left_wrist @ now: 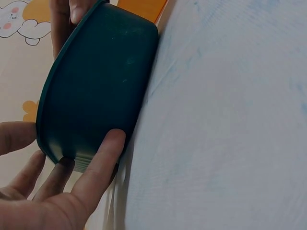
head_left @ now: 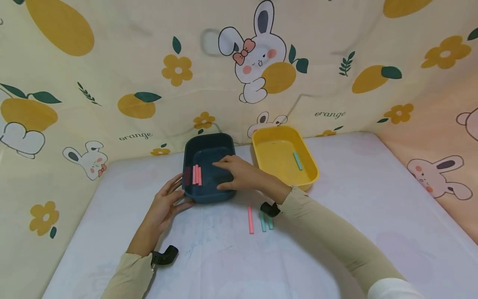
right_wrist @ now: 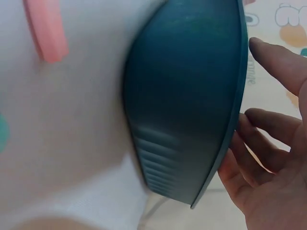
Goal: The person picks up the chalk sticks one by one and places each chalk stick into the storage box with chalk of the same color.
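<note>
A dark blue basket (head_left: 209, 198) stands on the table. My left hand (head_left: 167, 203) rests at its left front corner, thumb against the front wall and the other fingers along the side, as the left wrist view shows. Over the basket's right side reaches my right hand (head_left: 239, 173), its fingers spread and loosely bent with nothing in them. Inside, along the left wall, lie several pink chalk-like sticks (head_left: 196, 175) beside dark red ones (head_left: 187, 176). In front of the basket, a pink stick (head_left: 251, 220) lies near two teal sticks (head_left: 263, 222), partly hidden by the right wrist camera.
A yellow basket (head_left: 313, 176) stands to the right of the blue one, with a teal stick (head_left: 297, 160) in it. Behind both hangs a patterned cloth (head_left: 224, 104). A pale cloth (head_left: 209, 265) with faint blue smudges covers the table.
</note>
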Tool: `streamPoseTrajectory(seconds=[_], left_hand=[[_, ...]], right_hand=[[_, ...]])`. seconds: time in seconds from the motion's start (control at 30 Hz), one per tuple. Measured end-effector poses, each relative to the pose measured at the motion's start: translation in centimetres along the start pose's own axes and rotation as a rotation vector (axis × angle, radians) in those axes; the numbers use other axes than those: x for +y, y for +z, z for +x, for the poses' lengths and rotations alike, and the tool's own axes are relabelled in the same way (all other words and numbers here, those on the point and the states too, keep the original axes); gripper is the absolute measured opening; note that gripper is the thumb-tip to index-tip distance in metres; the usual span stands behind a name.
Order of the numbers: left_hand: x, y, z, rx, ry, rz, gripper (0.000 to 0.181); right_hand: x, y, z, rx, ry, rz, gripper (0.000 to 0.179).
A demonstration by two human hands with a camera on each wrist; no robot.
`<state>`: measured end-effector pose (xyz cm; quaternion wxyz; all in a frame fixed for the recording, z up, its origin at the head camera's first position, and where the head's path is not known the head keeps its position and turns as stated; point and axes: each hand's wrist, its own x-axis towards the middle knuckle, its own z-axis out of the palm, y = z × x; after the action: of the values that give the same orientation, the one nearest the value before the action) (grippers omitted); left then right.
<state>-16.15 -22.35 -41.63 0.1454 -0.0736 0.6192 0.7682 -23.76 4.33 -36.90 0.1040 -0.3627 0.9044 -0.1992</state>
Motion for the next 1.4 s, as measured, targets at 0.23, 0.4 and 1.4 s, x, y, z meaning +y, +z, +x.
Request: streamPoseTrajectory(seconds=[0.23,0.4,1.4], left_hand=[[0.0,-0.1,0.3,0.005,0.019,-0.015,0.061],[-0.1,-0.1,0.2,0.010,0.002,0.000,0.061],[0.0,0.1,0.1,0.018,0.002,0.002,0.060]], right_hand=[[-0.2,-0.2,-2.1,0.046,0.013,0.032,0.074],[0.1,-0.1,-4.2,0.069,0.036,0.051,0.075],[1.4,3.1,-12.1,0.057,0.037,-0.001,0.084]])
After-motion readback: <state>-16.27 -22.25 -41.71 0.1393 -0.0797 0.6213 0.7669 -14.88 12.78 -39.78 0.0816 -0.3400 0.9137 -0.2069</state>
